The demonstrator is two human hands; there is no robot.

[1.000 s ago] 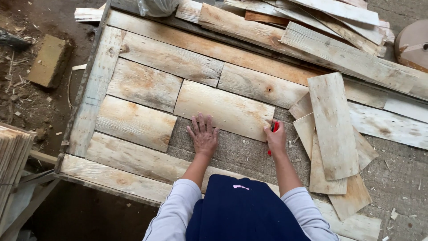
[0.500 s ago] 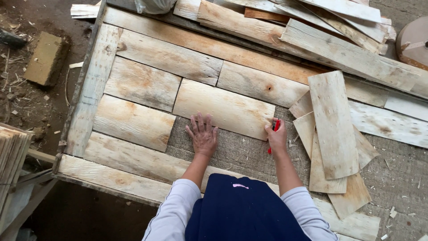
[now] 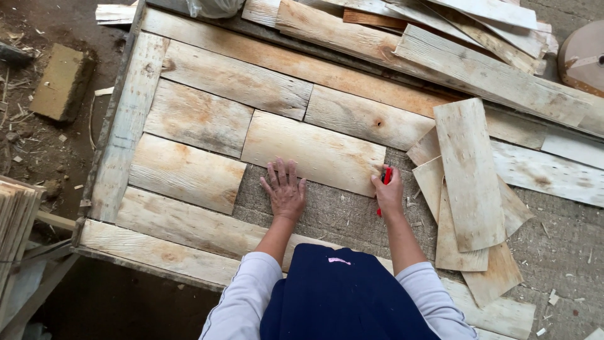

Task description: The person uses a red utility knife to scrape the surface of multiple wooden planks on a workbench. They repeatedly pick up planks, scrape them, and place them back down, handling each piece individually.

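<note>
Hands rest on a grey board (image 3: pixel 352 217) inside a frame of pale wooden planks. The left hand (image 3: pixel 284 191) lies flat, fingers spread wide, its fingertips touching the lower edge of the middle plank (image 3: pixel 313 150) at 12 o'clock from it. The right hand (image 3: pixel 389 192) is closed around a red pencil (image 3: pixel 385 182) (or perhaps a marker; only a red sliver shows above and below the fist) and sits at that plank's lower right corner, at 3 o'clock from the left hand.

Just beside the right hand, at 3 o'clock, lies a loose stack of short planks (image 3: pixel 469 176), overlapping and slightly fanned. Longer boards (image 3: pixel 491 75) are piled across the top at 1 o'clock. A block (image 3: pixel 58 80) lies on the dirt ground at 10 o'clock, well apart from the frame. Grey sleeves (image 3: pixel 242 302) and a dark blue garment (image 3: pixel 343 296) fill the bottom edge.
</note>
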